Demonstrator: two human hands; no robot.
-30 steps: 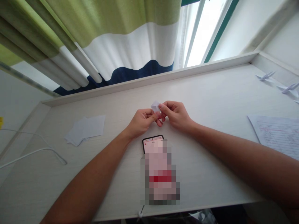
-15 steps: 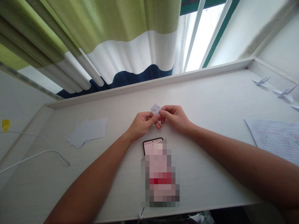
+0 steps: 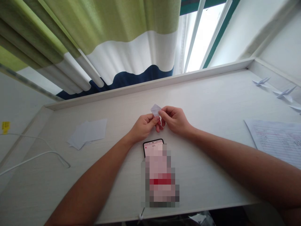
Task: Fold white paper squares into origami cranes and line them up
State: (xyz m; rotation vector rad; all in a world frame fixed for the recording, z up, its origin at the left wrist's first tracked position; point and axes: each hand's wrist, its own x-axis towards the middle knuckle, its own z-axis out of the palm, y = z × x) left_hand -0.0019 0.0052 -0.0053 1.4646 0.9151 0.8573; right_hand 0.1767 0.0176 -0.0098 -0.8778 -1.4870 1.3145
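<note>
A small folded white paper piece (image 3: 155, 110) is held just above the white desk (image 3: 211, 100) near its middle. My left hand (image 3: 143, 127) pinches it from the left with thumb and fingers closed. From the right, my right hand (image 3: 175, 119) pinches the same piece, fingers curled. Only the paper's upper corner shows above the fingertips. A phone (image 3: 158, 172) lies flat on the desk just in front of both hands, its screen lit.
A loose stack of white paper squares (image 3: 87, 133) lies at the left. A white cable (image 3: 35, 155) loops at the far left. Lined sheets (image 3: 277, 139) sit at the right, with folded paper cranes (image 3: 284, 92) behind them. A raised rim and curtain (image 3: 105, 47) back the desk.
Both hands stay pinched on the paper piece and shift only slightly; the paper's tip has tilted a little. The view has drifted slightly.
</note>
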